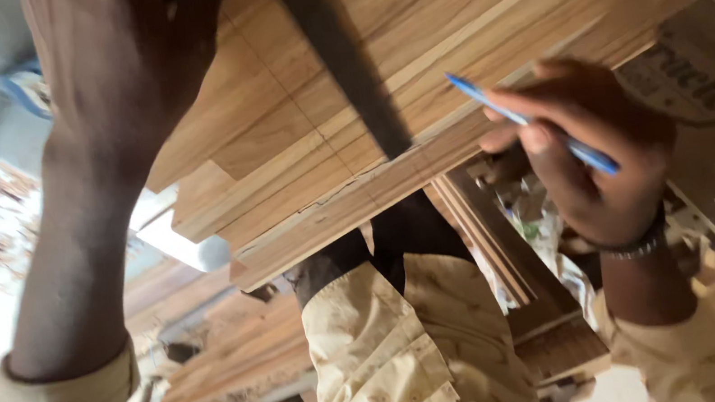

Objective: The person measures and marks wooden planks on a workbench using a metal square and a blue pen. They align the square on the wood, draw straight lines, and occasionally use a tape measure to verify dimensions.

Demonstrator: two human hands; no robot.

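Two hands: my left hand (pixel 131 56) presses flat on the board (pixel 414 67); my right hand (pixel 593 154) grips a blue pen (pixel 529 121).
Ruler (pixel 340 58): dark, across the board.
Below: offcuts (pixel 240 352), my knee (pixel 412 349).

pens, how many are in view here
1: a blue pen in the right hand, its tip over the edge of the wooden panel. The left hand presses on the panel and holds no pen. Others may lie hidden in the clutter below.

Smooth matt wooden board (pixel 445 26) showing warm streaked grain at twelve o'clock, dull dark metal straightedge (pixel 340 58) lying across it, glossy blue plastic pen (pixel 539 126) at three o'clock, rough stacked wood offcuts (pixel 231 353) at seven o'clock, soft cream cloth trousers (pixel 395 360) creasing at six o'clock
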